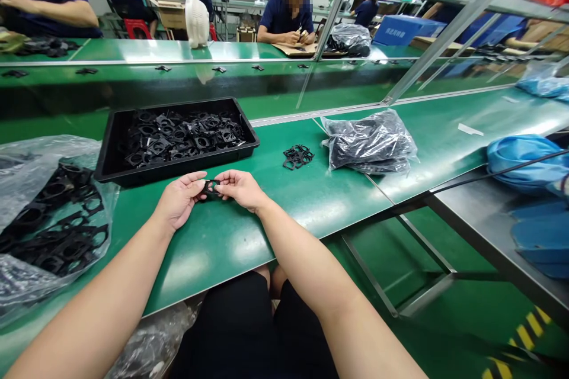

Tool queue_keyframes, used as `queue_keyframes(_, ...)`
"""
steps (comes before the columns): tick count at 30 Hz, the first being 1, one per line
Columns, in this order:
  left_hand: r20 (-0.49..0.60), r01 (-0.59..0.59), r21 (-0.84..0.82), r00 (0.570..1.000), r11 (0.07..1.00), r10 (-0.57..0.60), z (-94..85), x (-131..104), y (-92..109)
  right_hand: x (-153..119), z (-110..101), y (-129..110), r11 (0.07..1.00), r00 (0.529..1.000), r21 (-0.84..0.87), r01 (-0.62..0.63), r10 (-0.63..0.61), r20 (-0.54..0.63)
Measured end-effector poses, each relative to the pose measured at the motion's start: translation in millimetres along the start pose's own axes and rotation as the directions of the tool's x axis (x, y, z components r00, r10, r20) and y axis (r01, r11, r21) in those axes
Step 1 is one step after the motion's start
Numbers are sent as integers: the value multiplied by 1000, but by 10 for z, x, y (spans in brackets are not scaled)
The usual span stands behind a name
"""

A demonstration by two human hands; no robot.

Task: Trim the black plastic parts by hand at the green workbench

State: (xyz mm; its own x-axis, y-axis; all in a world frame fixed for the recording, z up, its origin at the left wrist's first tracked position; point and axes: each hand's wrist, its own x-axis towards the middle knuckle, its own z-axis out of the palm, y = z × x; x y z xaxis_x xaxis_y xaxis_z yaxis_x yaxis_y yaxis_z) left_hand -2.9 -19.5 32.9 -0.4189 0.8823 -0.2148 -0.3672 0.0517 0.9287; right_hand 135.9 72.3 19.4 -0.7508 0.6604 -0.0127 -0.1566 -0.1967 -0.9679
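Note:
Between my two hands is a small black plastic part (pixel 210 187) with a round opening, held just above the green tabletop. My left hand (pixel 181 196) pinches its left end, and my right hand (pixel 240 188) grips the right end with thumb and fingers. Right behind them stands a black tray (pixel 178 173) heaped with similar black ring-shaped parts (pixel 186 136). A small pile of thin black frames (pixel 299 156) lies on the table to the right of my hands. At the left, an open clear plastic bag (pixel 75 148) holds more black parts (pixel 57 219).
A filled clear bag (pixel 371 139) lies right of the small pile. Beyond the tray runs a green conveyor belt (pixel 186 83) with spaced black parts on it. A metal post (pixel 457 29) slants up at the right. Co-workers (pixel 288 15) sit across the belt. Blue bundled material (pixel 524 160) is far right.

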Motion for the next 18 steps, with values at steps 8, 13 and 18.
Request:
queue_keyframes(8,-87,-60,-77,995,995,53,40,10,-30,7,17,-9,999,998,-10,42,-42,-52)
queue_keyframes(13,52,53,10,997,999,-54,31,-11,1,9,9,-5,994,990,2,107,-106,-95)
queue_keyframes(18,92,78,-59,993,995,-73,-18,-3,33,7,29,-1,994,993,26,102,-100,-57)
